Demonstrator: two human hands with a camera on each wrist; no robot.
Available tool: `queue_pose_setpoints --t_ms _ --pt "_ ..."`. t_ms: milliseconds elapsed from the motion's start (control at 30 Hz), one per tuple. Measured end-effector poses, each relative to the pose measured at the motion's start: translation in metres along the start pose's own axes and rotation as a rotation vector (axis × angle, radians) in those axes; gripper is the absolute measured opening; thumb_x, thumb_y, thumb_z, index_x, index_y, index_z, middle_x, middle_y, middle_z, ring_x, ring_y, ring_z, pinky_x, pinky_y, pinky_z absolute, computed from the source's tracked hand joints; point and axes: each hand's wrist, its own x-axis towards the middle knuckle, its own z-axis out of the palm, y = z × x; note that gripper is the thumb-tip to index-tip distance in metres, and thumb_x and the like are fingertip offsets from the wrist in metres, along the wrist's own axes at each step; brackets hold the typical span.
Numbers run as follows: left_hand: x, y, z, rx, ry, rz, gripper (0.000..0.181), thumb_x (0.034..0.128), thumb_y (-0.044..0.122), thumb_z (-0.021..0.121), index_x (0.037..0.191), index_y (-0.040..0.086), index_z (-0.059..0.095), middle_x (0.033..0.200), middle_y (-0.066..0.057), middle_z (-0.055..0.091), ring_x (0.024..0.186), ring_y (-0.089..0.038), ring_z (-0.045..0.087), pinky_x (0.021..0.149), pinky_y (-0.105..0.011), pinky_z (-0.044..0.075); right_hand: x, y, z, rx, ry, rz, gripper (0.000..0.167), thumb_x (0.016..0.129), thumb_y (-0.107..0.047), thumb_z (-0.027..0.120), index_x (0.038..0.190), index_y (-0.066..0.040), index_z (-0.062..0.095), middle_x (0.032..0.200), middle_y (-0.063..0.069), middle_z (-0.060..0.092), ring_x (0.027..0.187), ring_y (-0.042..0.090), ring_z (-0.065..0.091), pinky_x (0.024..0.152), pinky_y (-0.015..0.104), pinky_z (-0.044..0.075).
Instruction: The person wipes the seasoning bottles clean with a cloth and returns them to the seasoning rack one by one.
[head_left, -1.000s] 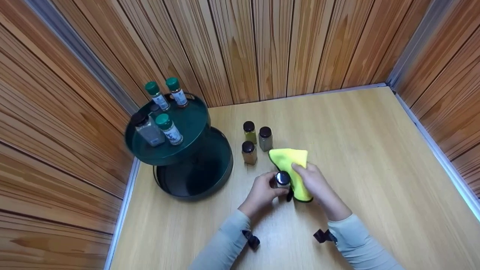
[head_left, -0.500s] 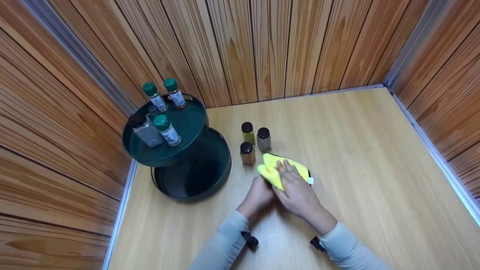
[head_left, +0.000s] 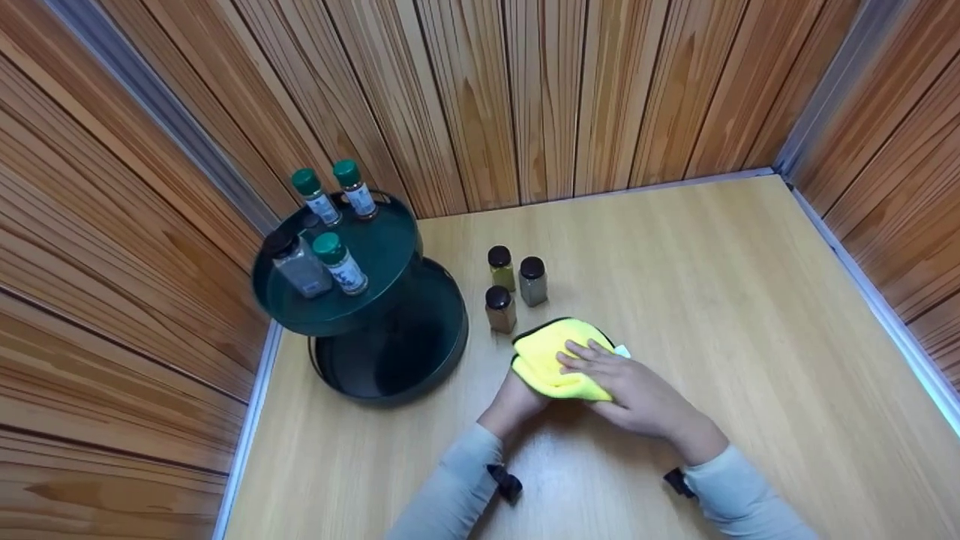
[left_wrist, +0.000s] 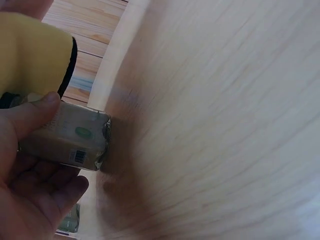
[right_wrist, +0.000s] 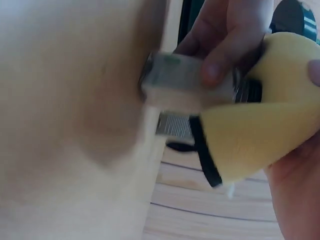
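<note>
While our right hand (head_left: 634, 390) lies spread across a bright yellow, dark-edged cloth (head_left: 551, 356) in the head view, its fingers nearly straight and pressing on it, our left hand (head_left: 519, 399) sits partly beneath, fingers covered. Just ahead on the pale wooden desk (head_left: 712, 277) stand three dark-lidded, square-sided clear jars (head_left: 501, 313); to their left, a round, dark green two-tier stand (head_left: 381, 251) bears three green-capped bottles (head_left: 349, 275). Left wrist: we've got left thumb and fingers curled round a clear, square-sided, labelled jar (left_wrist: 75, 132), its base towards the desk. Right wrist: the cloth folds about that jar's dark-lidded end, with our right hand cut off by the view's edge.
</note>
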Motion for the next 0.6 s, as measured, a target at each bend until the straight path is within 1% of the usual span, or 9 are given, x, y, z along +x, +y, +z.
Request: queue_pose_setpoints --t_ms 67,133,200,267,333,400,467,500,600 --pt "0.001 0.001 0.001 -0.033 -0.024 -0.054 0.048 0.0917 0.017 0.078 0.136 0.011 0.061 0.133 -0.001 0.067 0.124 -0.010 0.061 0.108 -0.028 0.047 -0.004 0.001 -0.002 0.020 0.025 0.043 0.051 0.095 -0.016 0.067 0.144 -0.009 0.058 0.152 0.005 0.054 0.144 0.032 0.046 0.125 0.031 0.021" --pt "0.001 0.001 0.001 -0.078 -0.040 -0.123 0.061 0.0880 0.020 0.082 0.143 0.016 0.056 0.139 0.004 0.063 0.130 -0.008 0.056 0.113 -0.029 0.042 -0.004 -0.001 -0.001 0.012 0.051 0.098 0.052 0.095 -0.016 0.068 0.146 -0.007 0.057 0.152 0.006 0.054 0.144 0.030 0.046 0.123 0.035 0.026" --pt "0.001 0.003 0.002 -0.106 -0.041 -0.188 0.067 0.0846 0.019 0.085 0.144 0.020 0.054 0.139 0.007 0.061 0.131 -0.005 0.055 0.114 -0.029 0.041 0.000 -0.004 0.002 -0.001 0.088 0.161 0.052 0.096 -0.017 0.068 0.145 -0.005 0.056 0.151 0.008 0.054 0.143 0.029 0.047 0.120 0.040 0.033" --pt "0.002 0.004 0.002 -0.104 -0.036 -0.208 0.068 0.0830 0.016 0.086 0.143 0.019 0.055 0.137 0.007 0.063 0.129 -0.006 0.056 0.114 -0.030 0.041 0.006 -0.009 0.006 -0.011 0.120 0.223 0.051 0.097 -0.018 0.067 0.144 -0.002 0.057 0.150 0.010 0.055 0.142 0.028 0.049 0.118 0.043 0.036" --pt "0.002 0.005 0.002 -0.075 -0.032 -0.232 0.066 0.0827 0.011 0.084 0.142 0.018 0.055 0.135 0.005 0.064 0.127 -0.006 0.056 0.113 -0.030 0.042 0.014 -0.014 0.010 -0.025 0.135 0.295 0.051 0.097 -0.019 0.066 0.143 0.001 0.056 0.150 0.012 0.055 0.142 0.029 0.049 0.118 0.046 0.037" --pt "0.003 0.005 0.002 -0.061 -0.025 -0.220 0.064 0.0832 0.008 0.081 0.142 0.013 0.056 0.135 0.002 0.065 0.127 -0.009 0.057 0.113 -0.030 0.042 0.023 -0.019 0.015 -0.052 0.131 0.345 0.051 0.098 -0.021 0.064 0.143 0.003 0.055 0.149 0.013 0.055 0.142 0.030 0.048 0.119 0.047 0.036" --pt "0.003 0.005 0.001 -0.057 -0.012 -0.202 0.061 0.0849 0.007 0.077 0.142 0.009 0.056 0.135 -0.002 0.065 0.129 -0.011 0.057 0.114 -0.031 0.041 0.031 -0.024 0.020 -0.096 0.115 0.360 0.054 0.099 -0.024 0.062 0.144 0.005 0.053 0.150 0.015 0.053 0.144 0.032 0.046 0.120 0.048 0.034" --pt "0.003 0.005 0.001 -0.061 -0.006 -0.199 0.060 0.0862 0.007 0.075 0.143 0.008 0.054 0.136 -0.003 0.064 0.131 -0.013 0.055 0.116 -0.032 0.040 0.033 -0.025 0.023 -0.117 0.111 0.348 0.056 0.098 -0.025 0.062 0.144 0.006 0.052 0.150 0.016 0.053 0.144 0.033 0.045 0.120 0.048 0.033" --pt "0.001 0.004 0.001 -0.077 0.013 -0.149 0.057 0.0904 0.011 0.072 0.143 0.005 0.051 0.137 -0.005 0.062 0.132 -0.016 0.054 0.117 -0.033 0.038 0.036 -0.025 0.029 -0.151 0.121 0.247 0.055 0.097 -0.024 0.063 0.142 0.006 0.055 0.149 0.017 0.054 0.143 0.034 0.046 0.120 0.050 0.032"
